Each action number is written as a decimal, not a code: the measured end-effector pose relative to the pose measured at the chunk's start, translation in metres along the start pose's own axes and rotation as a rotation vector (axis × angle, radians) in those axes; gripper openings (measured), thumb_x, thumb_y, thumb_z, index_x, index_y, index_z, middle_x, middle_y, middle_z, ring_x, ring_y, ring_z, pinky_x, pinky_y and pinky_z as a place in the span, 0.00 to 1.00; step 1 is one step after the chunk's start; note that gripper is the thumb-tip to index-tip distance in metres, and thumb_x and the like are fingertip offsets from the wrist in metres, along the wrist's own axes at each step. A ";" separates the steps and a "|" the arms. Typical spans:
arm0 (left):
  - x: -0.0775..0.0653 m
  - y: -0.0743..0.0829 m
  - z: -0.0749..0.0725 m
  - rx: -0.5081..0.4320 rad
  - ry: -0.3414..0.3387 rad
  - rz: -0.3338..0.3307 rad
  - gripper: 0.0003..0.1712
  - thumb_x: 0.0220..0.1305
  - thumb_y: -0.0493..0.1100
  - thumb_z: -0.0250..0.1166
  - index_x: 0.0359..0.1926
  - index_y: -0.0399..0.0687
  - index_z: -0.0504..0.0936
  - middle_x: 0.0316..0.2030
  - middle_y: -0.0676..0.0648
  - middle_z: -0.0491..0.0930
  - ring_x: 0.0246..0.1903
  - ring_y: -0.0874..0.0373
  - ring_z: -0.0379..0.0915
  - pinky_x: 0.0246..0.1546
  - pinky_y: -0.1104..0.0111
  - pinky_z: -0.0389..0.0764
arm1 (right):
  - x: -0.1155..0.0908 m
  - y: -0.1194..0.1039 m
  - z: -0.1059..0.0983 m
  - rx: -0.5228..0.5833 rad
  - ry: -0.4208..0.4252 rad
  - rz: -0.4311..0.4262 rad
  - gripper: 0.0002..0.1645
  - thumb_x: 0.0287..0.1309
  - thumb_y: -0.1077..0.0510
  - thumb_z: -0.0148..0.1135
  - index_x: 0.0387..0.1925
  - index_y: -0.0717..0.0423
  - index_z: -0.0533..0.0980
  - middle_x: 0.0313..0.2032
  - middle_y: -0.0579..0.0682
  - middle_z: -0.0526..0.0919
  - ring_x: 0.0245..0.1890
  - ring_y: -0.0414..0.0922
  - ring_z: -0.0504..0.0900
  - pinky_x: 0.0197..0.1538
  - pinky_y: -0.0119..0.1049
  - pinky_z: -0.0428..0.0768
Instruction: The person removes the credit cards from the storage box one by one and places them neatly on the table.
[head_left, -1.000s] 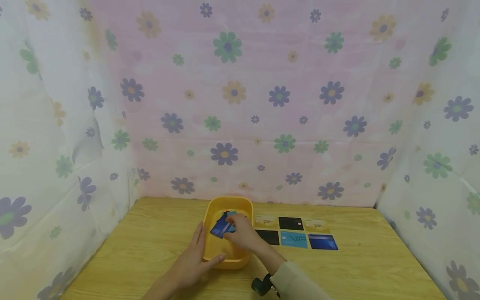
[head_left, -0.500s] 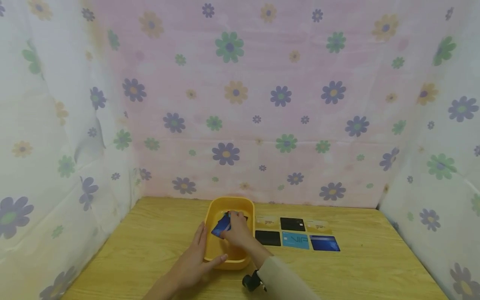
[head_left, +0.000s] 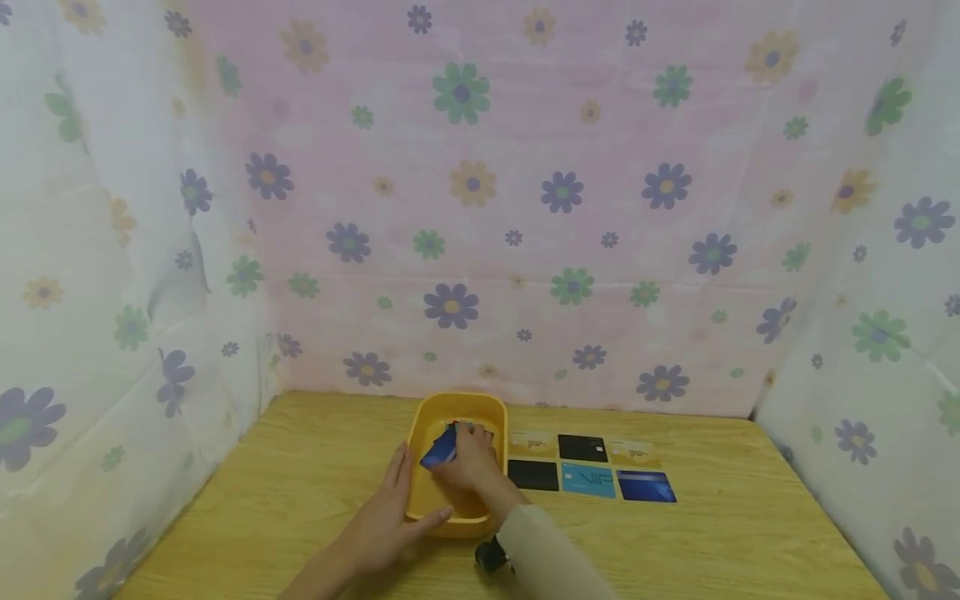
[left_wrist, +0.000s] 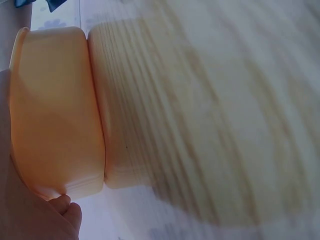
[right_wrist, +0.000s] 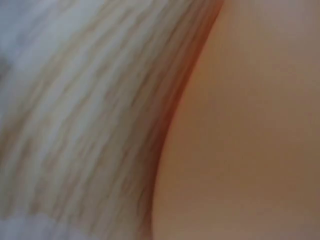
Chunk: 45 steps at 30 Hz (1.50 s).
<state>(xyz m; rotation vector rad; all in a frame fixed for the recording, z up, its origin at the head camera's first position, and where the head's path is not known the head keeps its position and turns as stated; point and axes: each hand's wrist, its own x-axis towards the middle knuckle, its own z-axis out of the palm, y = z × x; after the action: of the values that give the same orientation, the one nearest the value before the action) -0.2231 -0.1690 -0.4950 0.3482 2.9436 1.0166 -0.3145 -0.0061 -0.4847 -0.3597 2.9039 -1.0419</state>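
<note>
A yellow plastic tray (head_left: 447, 508) stands on the table, with several cards, a dark blue card (head_left: 437, 451) uppermost among them, inside. My left hand (head_left: 375, 525) steadies the tray at its near left corner, straight fingers along the outer left wall and thumb over the front rim. In the left wrist view, fingertips (left_wrist: 61, 203) touch the outside of the tray wall (left_wrist: 57, 110). My right hand (head_left: 468, 462) reaches into the tray and grips the cards between thumb and curled fingers; its fingertips hide part of them. The right wrist view shows the tray wall (right_wrist: 240, 140), blurred, without the hand.
Two rows of cards lie flat right of the tray: a black card (head_left: 582, 447) between pale gold ones at the back, and a black, a light blue VIP card (head_left: 588, 480) and a dark blue one in front. A floral curtain (head_left: 480, 208) encloses the wooden table (head_left: 720, 525).
My right hand has gone lower into the tray, its fingers closing over the cards, and the forearm has swung left. The left hand and the laid-out cards have stayed put.
</note>
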 end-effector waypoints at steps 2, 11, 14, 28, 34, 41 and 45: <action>0.000 0.000 -0.001 0.001 0.000 -0.001 0.67 0.65 0.75 0.59 0.81 0.35 0.38 0.81 0.36 0.32 0.72 0.34 0.59 0.67 0.44 0.68 | 0.001 0.001 0.001 -0.011 0.005 0.005 0.53 0.50 0.49 0.81 0.71 0.67 0.66 0.62 0.68 0.69 0.59 0.61 0.69 0.61 0.56 0.75; 0.002 0.001 -0.002 0.000 0.006 0.015 0.67 0.66 0.75 0.59 0.80 0.33 0.38 0.81 0.35 0.31 0.72 0.33 0.58 0.67 0.44 0.68 | 0.006 0.004 0.005 0.031 0.033 0.091 0.51 0.40 0.47 0.86 0.60 0.68 0.72 0.53 0.64 0.69 0.51 0.58 0.68 0.56 0.55 0.77; 0.003 0.001 -0.001 -0.001 0.007 0.012 0.67 0.66 0.75 0.59 0.80 0.33 0.38 0.81 0.35 0.31 0.71 0.32 0.59 0.67 0.43 0.69 | 0.007 0.005 0.004 0.055 0.040 0.082 0.51 0.41 0.48 0.86 0.63 0.66 0.72 0.53 0.63 0.70 0.50 0.57 0.70 0.55 0.54 0.78; 0.005 -0.001 0.001 0.000 -0.004 -0.001 0.68 0.64 0.76 0.59 0.80 0.33 0.38 0.81 0.35 0.31 0.73 0.34 0.56 0.69 0.43 0.66 | 0.005 0.005 -0.003 0.352 0.024 0.043 0.35 0.55 0.67 0.71 0.65 0.64 0.72 0.49 0.65 0.81 0.38 0.52 0.81 0.29 0.41 0.83; 0.004 0.000 0.000 0.005 -0.003 0.005 0.68 0.65 0.76 0.59 0.80 0.33 0.37 0.81 0.35 0.31 0.73 0.33 0.57 0.68 0.43 0.67 | 0.004 0.002 -0.006 0.395 0.048 0.022 0.29 0.53 0.67 0.69 0.59 0.63 0.77 0.53 0.64 0.80 0.44 0.53 0.80 0.41 0.47 0.83; 0.004 0.000 -0.002 -0.011 -0.004 0.003 0.68 0.65 0.75 0.59 0.80 0.33 0.36 0.80 0.33 0.31 0.73 0.32 0.56 0.68 0.42 0.66 | 0.004 0.000 -0.005 0.454 0.064 0.006 0.27 0.54 0.68 0.70 0.57 0.64 0.78 0.45 0.60 0.80 0.41 0.51 0.80 0.41 0.44 0.84; 0.003 -0.002 -0.001 -0.001 -0.011 -0.009 0.69 0.64 0.76 0.59 0.81 0.34 0.36 0.81 0.34 0.31 0.73 0.33 0.55 0.69 0.43 0.65 | 0.003 0.000 -0.005 0.495 0.071 0.021 0.25 0.57 0.67 0.68 0.57 0.62 0.78 0.44 0.58 0.78 0.39 0.50 0.80 0.35 0.41 0.84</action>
<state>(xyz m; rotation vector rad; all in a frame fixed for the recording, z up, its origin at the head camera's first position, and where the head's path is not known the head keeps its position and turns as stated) -0.2269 -0.1704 -0.4953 0.3393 2.9323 1.0122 -0.3179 -0.0035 -0.4806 -0.2687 2.5663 -1.7338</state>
